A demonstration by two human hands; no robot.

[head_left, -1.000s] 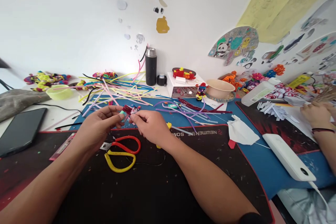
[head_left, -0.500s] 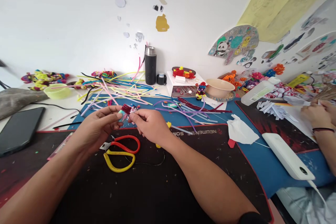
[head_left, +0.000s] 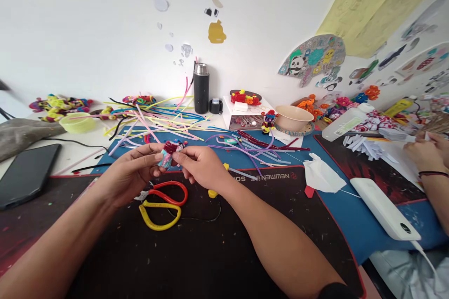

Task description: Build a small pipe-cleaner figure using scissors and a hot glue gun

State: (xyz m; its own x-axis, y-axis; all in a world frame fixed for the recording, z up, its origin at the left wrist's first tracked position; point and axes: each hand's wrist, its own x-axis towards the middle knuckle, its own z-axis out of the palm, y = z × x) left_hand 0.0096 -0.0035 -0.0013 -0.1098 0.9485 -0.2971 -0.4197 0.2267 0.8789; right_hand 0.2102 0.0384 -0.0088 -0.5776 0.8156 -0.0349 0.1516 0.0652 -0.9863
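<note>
"White wall (head_left: 105, 32) behind, white bench (head_left: 72, 149) along its foot. What stands at the far edge?"

"A tall black flask with a silver cap (head_left: 201, 88), and left of it a loose heap of thin, many-coloured fuzzy stems (head_left: 164, 119)."

"And the hands?"

"Both grasp one small soft piece, dark red and fuzzy on top, pink and turquoise below (head_left: 171, 147). The left hand (head_left: 140, 163) pinches its left side between thumb and fingers; the right hand (head_left: 205, 168) grips the right side. They hold it near the far edge of the black mat (head_left: 245, 252)."

"What has just changed?"

"More of its pink-and-turquoise part shows; a second ago less did. I'd judge the piece is being turned or adjusted, neither hand letting go."

"Other differences?"

"The bright yellow piece (head_left: 212, 194) beneath the right wrist shows more fully. The scissors with red and yellow loop handles (head_left: 159, 203) lie unheld, as before."
</note>
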